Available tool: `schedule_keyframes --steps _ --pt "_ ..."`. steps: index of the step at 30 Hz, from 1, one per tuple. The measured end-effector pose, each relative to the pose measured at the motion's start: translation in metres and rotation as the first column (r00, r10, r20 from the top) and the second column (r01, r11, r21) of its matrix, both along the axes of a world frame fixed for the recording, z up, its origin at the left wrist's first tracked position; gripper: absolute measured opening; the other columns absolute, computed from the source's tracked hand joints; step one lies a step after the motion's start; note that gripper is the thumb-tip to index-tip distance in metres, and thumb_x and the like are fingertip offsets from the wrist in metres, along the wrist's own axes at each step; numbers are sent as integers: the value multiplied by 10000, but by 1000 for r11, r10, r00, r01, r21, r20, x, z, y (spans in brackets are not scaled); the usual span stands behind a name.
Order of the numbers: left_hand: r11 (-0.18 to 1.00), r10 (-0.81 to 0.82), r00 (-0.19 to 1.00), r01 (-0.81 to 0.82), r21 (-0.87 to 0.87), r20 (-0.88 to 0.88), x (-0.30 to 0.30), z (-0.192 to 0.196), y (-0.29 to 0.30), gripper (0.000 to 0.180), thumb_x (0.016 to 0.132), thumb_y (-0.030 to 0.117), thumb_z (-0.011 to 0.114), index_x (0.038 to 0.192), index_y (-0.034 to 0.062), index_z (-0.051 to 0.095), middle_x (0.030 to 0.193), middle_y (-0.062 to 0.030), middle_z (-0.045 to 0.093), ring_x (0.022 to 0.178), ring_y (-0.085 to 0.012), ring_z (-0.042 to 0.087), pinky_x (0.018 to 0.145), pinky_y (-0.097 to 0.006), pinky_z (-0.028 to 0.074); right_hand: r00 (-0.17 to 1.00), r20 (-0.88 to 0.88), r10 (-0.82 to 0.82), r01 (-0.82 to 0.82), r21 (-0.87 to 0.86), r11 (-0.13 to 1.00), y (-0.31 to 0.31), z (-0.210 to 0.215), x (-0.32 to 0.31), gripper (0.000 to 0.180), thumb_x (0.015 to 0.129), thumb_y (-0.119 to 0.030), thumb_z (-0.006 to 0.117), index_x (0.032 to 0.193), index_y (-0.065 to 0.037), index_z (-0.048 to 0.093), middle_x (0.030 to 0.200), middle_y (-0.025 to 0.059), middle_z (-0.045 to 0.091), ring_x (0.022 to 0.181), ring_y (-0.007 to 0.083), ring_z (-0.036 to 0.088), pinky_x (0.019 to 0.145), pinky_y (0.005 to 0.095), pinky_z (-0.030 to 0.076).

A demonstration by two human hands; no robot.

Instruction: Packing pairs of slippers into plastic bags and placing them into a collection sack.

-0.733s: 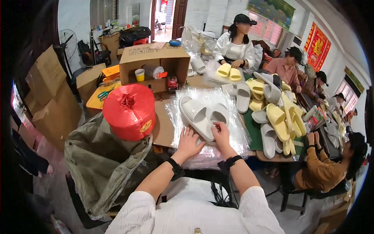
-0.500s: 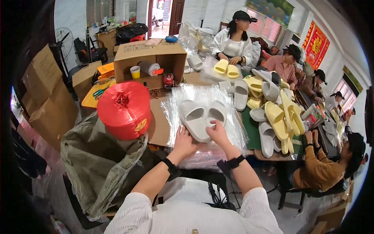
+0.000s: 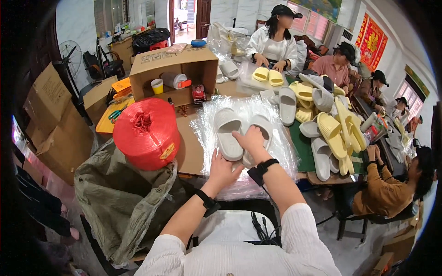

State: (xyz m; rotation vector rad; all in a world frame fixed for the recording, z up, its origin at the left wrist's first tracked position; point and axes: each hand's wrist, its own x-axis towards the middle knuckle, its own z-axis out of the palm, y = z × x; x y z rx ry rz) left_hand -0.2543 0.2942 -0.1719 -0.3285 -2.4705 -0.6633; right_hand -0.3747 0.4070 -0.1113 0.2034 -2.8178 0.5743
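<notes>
- Positioning, left grip point(image 3: 223, 172): fingers extended, thumb spread wide, nothing enclosed; it lies just beside the heel of the nearer slipper, contact cannot be told.
- Right grip point(image 3: 252, 139): fingers partly curled, lying over the two slippers; whether it is closed on either cannot be told.
- Grey slippers point(image 3: 229, 120), quantity two: matte, moulded, thick-soled, each with one broad strap; one ahead of the left grip, one partly under the right grip.
- Clear bags point(image 3: 284, 158), one stack, number uncountable: glossy, wrinkled film, beneath both slippers and spreading right of the right grip on the worktop point(image 3: 188, 149).
- Red roll point(image 3: 146, 133), quantity one: shiny plastic strands wound into a squat cylinder, left of the left grip.
- Sack point(image 3: 122, 198), quantity one: coarse, creased olive fabric, left of and nearer than the left grip.
- Cardboard box point(image 3: 172, 64), quantity one: rectangular, open-sided, beyond the left grip; it contains one yellow cup point(image 3: 157, 86).
- Slipper pile point(image 3: 331, 129): grey and yellow, ribbed straps, overlapping beyond exact count, right of the right grip.
</notes>
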Motion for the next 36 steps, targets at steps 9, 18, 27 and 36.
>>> schedule_keyframes --steps 9,18,27,36 --pt "996 51 991 -42 -81 120 -2 -3 0 586 870 472 577 1318 94 572 1450 -246 411 1398 -416 296 1168 -541 142 994 -105 9 -27 -175 984 51 -7 -28 422 854 -356 592 880 61 653 863 288 649 843 456 639 780 512 506" --pt "981 49 987 -19 -191 153 -8 -5 -8 692 829 522 583 1377 104 519 1491 -263 349 1402 -427 284 1161 -542 166 993 -44 114 -110 70 991 66 -14 18 490 855 -445 591 921 38 638 926 259 653 897 436 635 829 495 503" --pt "934 -210 918 290 -208 337 4 16 -32 951 700 668 697 1474 200 405 1531 -297 252 1429 -471 206 1156 -530 178 975 -194 -112 75 -191 979 169 -18 2 348 843 -297 648 827 48 602 829 262 627 784 423 617 716 487 473" --pt "962 -163 958 207 -175 236 19 27 -13 410 908 376 555 1261 182 635 1428 -222 457 1269 -439 450 1027 -491 380 991 -132 -18 -110 -888 446 259 22 148 227 955 -93 536 1140 38 550 946 49 608 823 139 566 740 275 460"
